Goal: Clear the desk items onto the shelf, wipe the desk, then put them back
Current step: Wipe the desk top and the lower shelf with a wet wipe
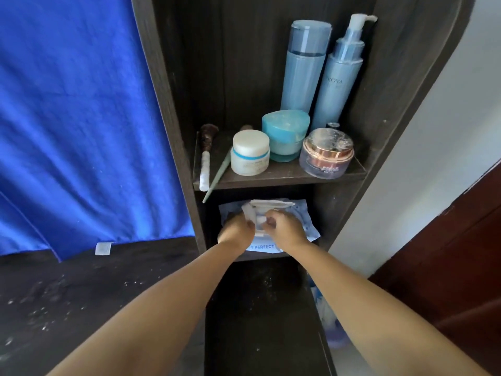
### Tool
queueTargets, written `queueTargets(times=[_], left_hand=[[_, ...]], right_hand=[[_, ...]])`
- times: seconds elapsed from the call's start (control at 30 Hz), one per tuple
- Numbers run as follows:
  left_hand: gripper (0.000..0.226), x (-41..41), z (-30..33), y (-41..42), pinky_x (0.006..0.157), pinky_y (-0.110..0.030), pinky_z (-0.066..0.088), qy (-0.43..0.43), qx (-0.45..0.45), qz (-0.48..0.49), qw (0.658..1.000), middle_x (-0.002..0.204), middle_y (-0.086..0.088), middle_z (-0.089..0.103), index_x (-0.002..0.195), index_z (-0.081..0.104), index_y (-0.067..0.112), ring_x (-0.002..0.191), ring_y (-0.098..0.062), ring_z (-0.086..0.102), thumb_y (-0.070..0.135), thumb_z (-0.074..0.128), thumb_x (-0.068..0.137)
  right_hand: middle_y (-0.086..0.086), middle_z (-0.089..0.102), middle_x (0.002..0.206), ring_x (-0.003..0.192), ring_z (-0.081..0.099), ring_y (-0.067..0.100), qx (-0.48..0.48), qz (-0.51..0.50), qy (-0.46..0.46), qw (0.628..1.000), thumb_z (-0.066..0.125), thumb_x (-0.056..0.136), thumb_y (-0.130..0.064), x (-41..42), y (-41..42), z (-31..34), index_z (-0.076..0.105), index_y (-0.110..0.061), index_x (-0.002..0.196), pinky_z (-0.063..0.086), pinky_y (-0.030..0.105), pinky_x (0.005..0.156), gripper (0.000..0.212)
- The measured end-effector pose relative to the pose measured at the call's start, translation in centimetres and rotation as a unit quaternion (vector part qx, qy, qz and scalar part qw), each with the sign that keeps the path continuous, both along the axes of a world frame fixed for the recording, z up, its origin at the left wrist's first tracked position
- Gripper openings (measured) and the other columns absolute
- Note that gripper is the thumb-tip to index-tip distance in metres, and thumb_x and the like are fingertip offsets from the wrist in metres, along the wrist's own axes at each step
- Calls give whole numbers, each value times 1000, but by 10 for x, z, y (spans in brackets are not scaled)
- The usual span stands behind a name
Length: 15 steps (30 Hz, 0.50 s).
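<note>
A pale blue wet-wipe pack (301,213) lies on the lower shelf of a dark wooden shelf unit (282,178), its white flip lid (271,204) standing open. My left hand (237,233) holds the pack's left side by the lid. My right hand (286,229) pinches a white wipe (261,220) at the opening. On the upper shelf stand two tall blue bottles (303,77), a white jar (250,153), a teal jar (284,134), a rose-gold jar (326,153) and two brushes (206,158).
The dark desk top (81,294) at lower left is speckled with white dust. A blue cloth (81,118) hangs behind it. A reddish-brown door (447,267) and a white wall (420,172) are to the right. Blue items (329,316) lie on the floor beside the unit.
</note>
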<state>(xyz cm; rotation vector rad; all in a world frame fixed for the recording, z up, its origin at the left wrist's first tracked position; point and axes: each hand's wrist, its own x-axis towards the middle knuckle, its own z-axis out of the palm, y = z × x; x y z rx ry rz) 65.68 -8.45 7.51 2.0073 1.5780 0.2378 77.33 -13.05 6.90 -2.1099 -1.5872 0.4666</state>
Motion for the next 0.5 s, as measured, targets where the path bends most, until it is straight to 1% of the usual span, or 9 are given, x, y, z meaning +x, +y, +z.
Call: queueTargets(times=[0.03, 0.1, 0.17, 0.23, 0.27, 0.3, 0.37, 0.43, 0.5], left_hand=[[31, 0, -2, -1, 85, -34, 43, -2, -3, 4, 1000, 118, -19, 56, 117, 51, 4, 107, -32, 55, 18, 32, 97], [34, 1, -3, -1, 87, -31, 41, 1, -14, 14, 1000, 120, -19, 56, 117, 50, 0, 109, -30, 55, 15, 25, 99], [36, 1, 0, 0, 88, -30, 40, -1, -18, 24, 1000, 121, -19, 57, 117, 50, -2, 110, -29, 55, 15, 24, 100], [33, 1, 3, 1, 89, -33, 41, -32, -27, 35, 998, 120, -18, 58, 118, 53, -1, 111, -32, 54, 17, 32, 98], [33, 0, 5, 1, 90, -33, 41, -42, -34, 40, 998, 121, -18, 58, 119, 53, 0, 112, -32, 54, 16, 34, 97], [33, 0, 6, 1, 90, -32, 40, -44, -46, 39, 997, 122, -18, 57, 119, 53, 1, 112, -32, 53, 15, 34, 97], [32, -2, 7, -1, 90, -32, 40, -53, -55, 43, 996, 123, -19, 56, 120, 51, 1, 112, -32, 53, 16, 35, 96], [33, -9, 12, -7, 89, -34, 42, -110, -35, 57, 992, 119, -19, 57, 118, 51, 0, 109, -33, 54, 20, 41, 94], [31, -22, 21, -22, 85, -32, 42, -200, 3, 62, 978, 115, -16, 59, 116, 54, 3, 105, -30, 55, 22, 44, 94]], right_hand=[[8, 67, 90, 87, 62, 30, 3, 0, -1, 1000, 55, 87, -22, 1, 1, -2, 65, -13, 94, 49, 35, 69, 16], [6, 62, 81, 82, 61, 30, -2, -11, 15, 1000, 54, 88, -20, 0, 3, -2, 65, -10, 91, 51, 37, 67, 15], [5, 57, 83, 78, 59, 28, -3, -47, 85, 995, 50, 90, -19, -1, 3, 3, 62, -10, 96, 53, 37, 65, 16], [5, 59, 89, 81, 55, 23, 28, -76, 162, 984, 50, 92, -18, 0, 1, 9, 59, -11, 97, 45, 27, 63, 13], [5, 61, 90, 84, 55, 21, 49, -87, 187, 977, 50, 92, -18, 1, -2, 15, 58, -11, 94, 42, 26, 64, 11], [5, 62, 91, 86, 57, 21, 64, -99, 215, 970, 51, 92, -19, 5, -6, 20, 57, -10, 93, 43, 27, 68, 11], [5, 64, 96, 89, 60, 20, 75, -114, 278, 951, 52, 92, -21, 10, -17, 33, 57, -12, 92, 49, 35, 80, 10], [5, 65, 100, 88, 63, 19, 70, -113, 331, 934, 51, 92, -22, 12, -30, 44, 58, -18, 92, 52, 37, 85, 8], [5, 67, 100, 87, 65, 18, 71, -100, 376, 918, 50, 94, -21, 6, -46, 53, 61, -21, 90, 55, 35, 83, 11]])
